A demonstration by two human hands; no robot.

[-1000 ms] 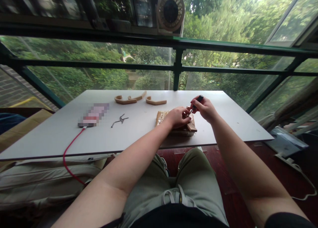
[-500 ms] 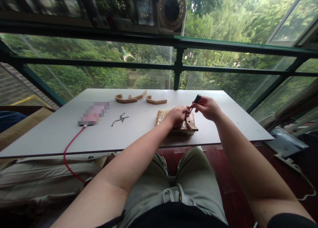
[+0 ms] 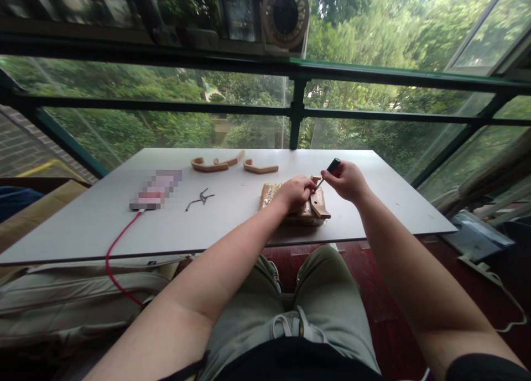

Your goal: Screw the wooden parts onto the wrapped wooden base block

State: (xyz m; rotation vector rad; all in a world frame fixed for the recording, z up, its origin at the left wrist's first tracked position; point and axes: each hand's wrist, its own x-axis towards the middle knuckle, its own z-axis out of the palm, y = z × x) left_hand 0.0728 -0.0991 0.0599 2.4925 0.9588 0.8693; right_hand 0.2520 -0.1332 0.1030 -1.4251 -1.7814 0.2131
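A screwdriver [image 3: 333,164] with a black handle is gripped in my right hand [image 3: 349,180], its shaft slanting down left to a wooden hook [image 3: 318,205]. That hook lies on a block wrapped in clear plastic and brown tape [image 3: 269,196], and a dark hole shows near its front end. My left hand [image 3: 295,194] rests over the block, its fingers closed on the hook close to the screwdriver's tip. Those fingers partly hide the tip, so whether a screw sits under it cannot be made out.
Several curved wooden hooks [image 3: 260,167] lie at the back of the white table [image 3: 232,220]. Left of the block is a small pile of dark screws [image 3: 203,196]. A blurred-out phone [image 3: 156,191] with a red cable [image 3: 111,248] lies further left. A fan [image 3: 285,17] stands above the railing.
The screwdriver's handle has tipped further right, and my right hand has shifted its hold on it. My left hand, the hook and the block have stayed about where they were.
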